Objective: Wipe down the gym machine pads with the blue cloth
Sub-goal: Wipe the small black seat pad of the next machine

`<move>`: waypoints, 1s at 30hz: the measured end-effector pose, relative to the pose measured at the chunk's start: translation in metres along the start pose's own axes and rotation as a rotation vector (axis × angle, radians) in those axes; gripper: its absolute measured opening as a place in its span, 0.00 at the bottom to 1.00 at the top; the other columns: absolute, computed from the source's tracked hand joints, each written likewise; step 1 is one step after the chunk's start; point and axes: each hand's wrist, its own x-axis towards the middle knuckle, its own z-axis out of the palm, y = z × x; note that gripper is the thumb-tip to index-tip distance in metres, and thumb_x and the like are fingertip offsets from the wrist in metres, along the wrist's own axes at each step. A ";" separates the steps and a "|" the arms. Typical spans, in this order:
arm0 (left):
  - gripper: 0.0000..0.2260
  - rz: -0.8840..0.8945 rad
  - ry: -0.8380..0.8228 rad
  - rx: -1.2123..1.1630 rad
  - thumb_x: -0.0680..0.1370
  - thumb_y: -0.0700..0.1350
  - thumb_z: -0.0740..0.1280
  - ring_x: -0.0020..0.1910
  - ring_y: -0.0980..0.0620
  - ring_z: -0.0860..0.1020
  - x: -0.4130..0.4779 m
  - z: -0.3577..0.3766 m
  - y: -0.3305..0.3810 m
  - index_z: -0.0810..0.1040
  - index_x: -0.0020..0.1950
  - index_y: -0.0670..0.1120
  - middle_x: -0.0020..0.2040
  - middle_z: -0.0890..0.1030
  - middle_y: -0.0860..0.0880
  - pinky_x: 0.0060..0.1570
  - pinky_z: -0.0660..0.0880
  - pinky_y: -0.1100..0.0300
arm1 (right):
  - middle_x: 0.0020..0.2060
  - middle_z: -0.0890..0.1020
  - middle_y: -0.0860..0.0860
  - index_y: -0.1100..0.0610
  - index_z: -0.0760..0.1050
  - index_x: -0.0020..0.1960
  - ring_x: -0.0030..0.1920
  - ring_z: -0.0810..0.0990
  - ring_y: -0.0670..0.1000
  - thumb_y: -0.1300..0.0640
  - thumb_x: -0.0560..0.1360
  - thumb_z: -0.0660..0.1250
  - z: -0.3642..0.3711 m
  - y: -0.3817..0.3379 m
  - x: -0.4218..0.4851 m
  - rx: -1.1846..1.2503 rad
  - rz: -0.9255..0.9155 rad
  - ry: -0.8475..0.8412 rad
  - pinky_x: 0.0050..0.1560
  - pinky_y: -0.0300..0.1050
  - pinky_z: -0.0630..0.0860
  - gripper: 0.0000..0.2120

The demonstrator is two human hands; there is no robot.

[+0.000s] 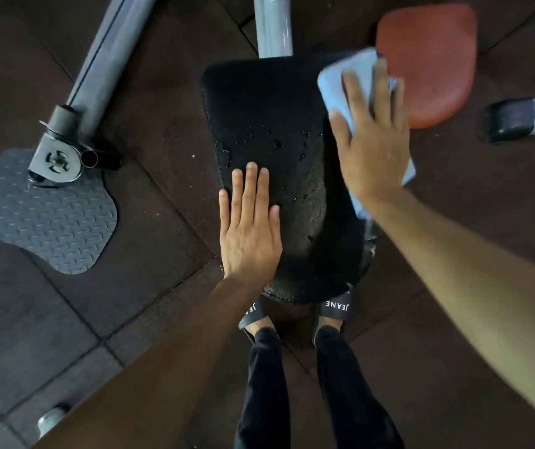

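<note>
The right grip point(373, 150) is spread flat on the blue cloth point(335, 87), pressing it at the 2 o'clock edge of the black pad point(275, 102), probably to mop up the droplets point(279, 142). The left grip point(250, 228), fingers point(253, 186) straight and together, rests at 8 o'clock, looks like it's steadying the pad.

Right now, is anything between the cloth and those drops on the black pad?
Nothing visible. The right hand presses the cloth at the pad's right edge; only bare pad lies between it and the drops. The left hand rests flat beyond them.
</note>
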 end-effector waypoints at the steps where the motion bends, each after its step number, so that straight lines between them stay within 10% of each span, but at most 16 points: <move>1: 0.24 -0.002 0.000 -0.003 0.84 0.49 0.46 0.80 0.49 0.47 0.000 0.001 -0.001 0.52 0.80 0.45 0.80 0.52 0.48 0.78 0.43 0.50 | 0.79 0.54 0.55 0.45 0.54 0.78 0.77 0.55 0.63 0.39 0.82 0.43 0.002 -0.003 0.023 -0.006 -0.001 -0.005 0.75 0.58 0.59 0.27; 17: 0.23 0.017 0.028 0.021 0.84 0.48 0.49 0.80 0.49 0.49 -0.002 0.003 -0.002 0.54 0.79 0.44 0.80 0.54 0.47 0.78 0.47 0.49 | 0.79 0.56 0.50 0.46 0.55 0.78 0.78 0.54 0.56 0.43 0.83 0.54 -0.013 0.003 -0.105 -0.013 -0.368 -0.196 0.75 0.52 0.58 0.25; 30: 0.23 0.030 0.042 0.014 0.84 0.48 0.49 0.79 0.49 0.49 -0.002 0.005 -0.004 0.53 0.79 0.43 0.80 0.54 0.47 0.78 0.49 0.47 | 0.75 0.65 0.54 0.49 0.64 0.75 0.74 0.64 0.62 0.44 0.82 0.53 0.024 -0.095 0.030 -0.004 -0.318 0.053 0.72 0.56 0.64 0.23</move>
